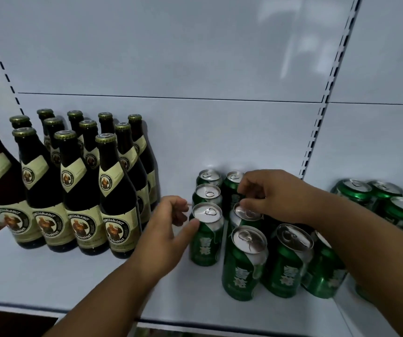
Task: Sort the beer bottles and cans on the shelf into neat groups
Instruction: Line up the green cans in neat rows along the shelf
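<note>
while the left hand (169, 229) touched a front green can (206, 235) with loosely curled fingers, holding nothing, the right hand (272, 194) pinched another can's rim (245, 212). brown bottles (74, 181) stood at nine o'clock.

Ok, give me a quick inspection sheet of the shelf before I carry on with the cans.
Surface: pale shelf, bare at front left.
Job's things: brown bottles upright in rows at left; green cans upright in a loose cluster at centre right.
Clutter: more cans on the next bay, right, partly out of frame.
Grippers: left hand thumb against the front-left can; right hand fingers curled over the top of a middle can.
Cables: nothing seen.
Surroundings: white back panel with slotted uprights.
</note>
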A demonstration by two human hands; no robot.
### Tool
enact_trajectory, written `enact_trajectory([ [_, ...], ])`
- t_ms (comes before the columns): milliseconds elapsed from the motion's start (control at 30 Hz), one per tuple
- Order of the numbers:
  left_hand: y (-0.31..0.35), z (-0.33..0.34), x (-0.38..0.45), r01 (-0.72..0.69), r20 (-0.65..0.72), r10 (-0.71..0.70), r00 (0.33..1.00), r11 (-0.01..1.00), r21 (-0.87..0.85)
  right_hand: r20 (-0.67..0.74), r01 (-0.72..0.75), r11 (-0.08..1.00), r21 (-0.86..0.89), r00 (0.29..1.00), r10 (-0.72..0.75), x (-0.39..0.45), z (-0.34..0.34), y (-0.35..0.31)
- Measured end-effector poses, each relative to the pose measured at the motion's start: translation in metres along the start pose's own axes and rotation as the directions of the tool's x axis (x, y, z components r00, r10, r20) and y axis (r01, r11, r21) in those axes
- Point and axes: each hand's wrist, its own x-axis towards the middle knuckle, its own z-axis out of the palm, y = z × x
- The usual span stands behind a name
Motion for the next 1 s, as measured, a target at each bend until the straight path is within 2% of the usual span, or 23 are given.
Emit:
enact_trajectory([
  [133,0.027,0.003,0.022,-0.105,-0.037,0.108,0.993,0.991,0.086,0.007,-0.048,0.999,-0.023,0.999,0.048,-0.004,0.003,-0.001],
  [300,0.048,0.016,0.072,-0.263,0.074,0.253,0.965,0.941,0.212,-0.074,-0.062,0.998,-0.032,0.996,0.059,0.003,0.001,0.003],
  [500,0.061,0.041,0.145,-0.378,0.395,0.204,0.896,0.817,0.436,-0.078,-0.187,0.97,-0.158,0.981,0.176,0.031,-0.01,0.013],
  [667,0.057,0.058,0.169,-0.574,0.624,0.162,0.765,0.612,0.545,-0.032,-0.189,0.97,-0.151,0.982,0.186,0.02,-0.002,0.003],
  [767,0.053,0.058,0.175,-0.65,0.678,0.18,0.713,0.532,0.542,0.005,-0.189,0.968,-0.162,0.981,0.193,0.011,-0.001,-0.002],
  [867,0.053,0.058,0.177,-0.68,0.699,0.178,0.693,0.484,0.55,0.011,-0.184,0.967,-0.179,0.982,0.189,0.005,0.001,-0.002],
  [1000,0.056,0.059,0.178,-0.657,0.691,0.162,0.705,0.517,0.549,0.005,-0.156,0.983,-0.094,0.988,0.157,-0.001,0.002,-0.002],
])
